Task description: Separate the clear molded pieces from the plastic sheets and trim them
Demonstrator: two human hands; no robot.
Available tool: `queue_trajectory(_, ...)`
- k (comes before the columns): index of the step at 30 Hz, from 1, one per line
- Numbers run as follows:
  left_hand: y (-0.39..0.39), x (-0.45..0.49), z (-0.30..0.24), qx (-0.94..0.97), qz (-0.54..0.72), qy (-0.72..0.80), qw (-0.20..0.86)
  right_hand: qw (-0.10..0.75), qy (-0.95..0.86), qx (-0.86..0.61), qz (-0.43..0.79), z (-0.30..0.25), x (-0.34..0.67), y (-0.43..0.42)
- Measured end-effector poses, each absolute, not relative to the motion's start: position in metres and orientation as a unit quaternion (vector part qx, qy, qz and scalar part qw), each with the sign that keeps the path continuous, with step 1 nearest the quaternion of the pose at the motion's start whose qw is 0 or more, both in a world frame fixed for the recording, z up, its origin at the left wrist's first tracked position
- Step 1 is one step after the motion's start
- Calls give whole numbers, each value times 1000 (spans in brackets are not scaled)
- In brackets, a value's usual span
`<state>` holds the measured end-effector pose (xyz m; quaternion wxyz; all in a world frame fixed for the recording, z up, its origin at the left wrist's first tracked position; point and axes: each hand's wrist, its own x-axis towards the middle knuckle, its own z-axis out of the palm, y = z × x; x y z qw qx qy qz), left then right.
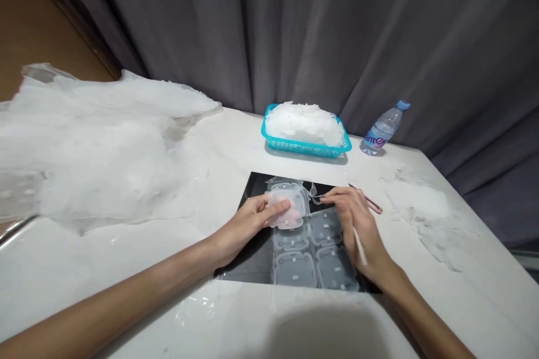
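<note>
While our left hand [250,217] pinches the sheet [300,202] under its thumb, our right hand [359,221], fingertips gripping the strip [314,195], should pull gently.

A translucent plastic piece [288,219] is held in the left hand [247,220] above a black board [255,266]; a clear strip [314,193] is pinched by the right hand [360,223]. Behind, a blue basket [304,148] is heaped with white pieces [304,124] near a bottle [383,130].
</note>
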<state>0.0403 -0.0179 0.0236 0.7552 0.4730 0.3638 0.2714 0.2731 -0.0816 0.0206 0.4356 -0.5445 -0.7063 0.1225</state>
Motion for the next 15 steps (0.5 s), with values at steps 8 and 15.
queue_trajectory(8,-21,44,19,464,291,365,753,386,-692,-555,255,8,256,-77)
queue_trajectory(15,-21,43,20,457,293,358,760,389,-683,-553,274,13,258,-76)
